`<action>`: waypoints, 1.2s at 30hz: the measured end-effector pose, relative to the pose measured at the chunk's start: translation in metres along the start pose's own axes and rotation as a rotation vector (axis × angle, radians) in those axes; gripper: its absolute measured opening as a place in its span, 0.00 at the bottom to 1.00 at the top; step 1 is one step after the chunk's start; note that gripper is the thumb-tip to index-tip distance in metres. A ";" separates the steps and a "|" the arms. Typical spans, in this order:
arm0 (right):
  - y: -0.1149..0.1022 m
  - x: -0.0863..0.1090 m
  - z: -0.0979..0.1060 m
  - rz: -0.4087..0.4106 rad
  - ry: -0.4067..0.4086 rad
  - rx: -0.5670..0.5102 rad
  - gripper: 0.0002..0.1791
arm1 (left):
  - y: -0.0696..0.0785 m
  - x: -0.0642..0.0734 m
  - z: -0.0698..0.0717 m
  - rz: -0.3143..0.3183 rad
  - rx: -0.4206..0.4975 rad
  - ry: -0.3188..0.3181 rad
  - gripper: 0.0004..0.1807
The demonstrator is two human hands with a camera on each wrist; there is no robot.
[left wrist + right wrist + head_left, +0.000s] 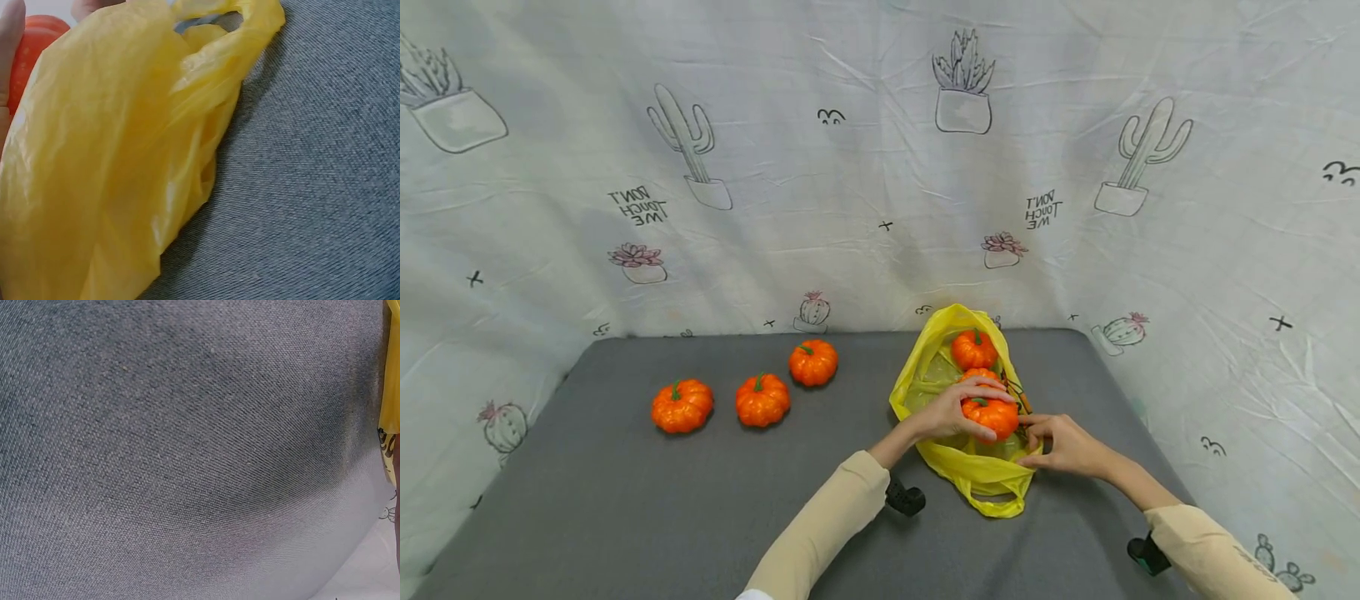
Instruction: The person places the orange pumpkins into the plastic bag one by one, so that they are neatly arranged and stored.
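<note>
A yellow plastic bag [981, 475] lies on the table with its mouth spread open. Inside it, a small orange pumpkin [974, 348] with a green stem sits at the back, and another, partly hidden pumpkin [979, 377] is in front of it. My left hand [958, 410] grips a third pumpkin [992, 419] from the left, over the bag's opening. In the left wrist view the bag [119, 150] covers most of that pumpkin [39, 53]. My right hand [1067, 446] holds the bag's right edge with thumb and fingers; the right wrist view barely catches the bag [391, 375].
On the left of the grey table [625, 517] stand three more orange pumpkins, a left one [682, 407], a middle one [763, 400] and a far one [813, 362]. A white cloth [880, 167] with cactus drawings hangs behind the table and along its sides.
</note>
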State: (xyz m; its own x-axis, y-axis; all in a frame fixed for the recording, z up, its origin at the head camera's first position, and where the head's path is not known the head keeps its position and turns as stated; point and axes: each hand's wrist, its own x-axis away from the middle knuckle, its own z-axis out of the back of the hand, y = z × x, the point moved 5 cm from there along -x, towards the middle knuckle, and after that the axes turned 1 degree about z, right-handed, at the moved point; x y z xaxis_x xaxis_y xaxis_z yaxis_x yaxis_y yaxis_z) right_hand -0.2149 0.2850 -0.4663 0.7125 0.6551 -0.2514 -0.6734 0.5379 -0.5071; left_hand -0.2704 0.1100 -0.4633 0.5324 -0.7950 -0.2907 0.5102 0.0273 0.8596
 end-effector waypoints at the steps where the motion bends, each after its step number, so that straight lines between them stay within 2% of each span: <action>1: 0.000 0.000 0.000 -0.003 -0.002 -0.003 0.18 | -0.001 0.000 0.000 0.006 0.002 0.010 0.29; 4: -0.001 0.000 0.000 -0.008 -0.001 -0.003 0.18 | -0.002 0.001 -0.003 0.010 -0.013 0.032 0.29; 9: -0.001 0.000 0.001 -0.009 0.008 0.009 0.18 | 0.000 0.003 -0.009 -0.012 -0.095 0.053 0.29; 14: -0.003 0.000 0.001 -0.007 0.014 0.004 0.18 | -0.003 0.005 -0.016 -0.016 -0.117 0.069 0.30; 21: -0.004 0.001 0.001 -0.004 0.016 -0.008 0.18 | -0.004 0.007 -0.025 -0.092 -0.215 0.079 0.30; 26: 0.000 0.002 0.000 -0.011 0.003 0.000 0.18 | -0.005 0.007 -0.035 -0.138 -0.216 0.057 0.31; 28: 0.001 0.002 0.000 -0.007 0.001 0.004 0.18 | -0.006 0.008 -0.038 -0.136 -0.218 0.053 0.31; 36: 0.003 0.002 0.000 0.027 0.012 -0.007 0.19 | -0.013 0.006 -0.041 -0.053 -0.261 0.045 0.30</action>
State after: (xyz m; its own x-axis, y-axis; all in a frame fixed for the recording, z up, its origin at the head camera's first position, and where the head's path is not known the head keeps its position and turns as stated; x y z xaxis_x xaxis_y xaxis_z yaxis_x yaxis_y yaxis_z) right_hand -0.2150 0.2880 -0.4681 0.6963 0.6628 -0.2753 -0.6912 0.5160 -0.5060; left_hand -0.2456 0.1298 -0.4933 0.5270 -0.7716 -0.3562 0.6922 0.1466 0.7066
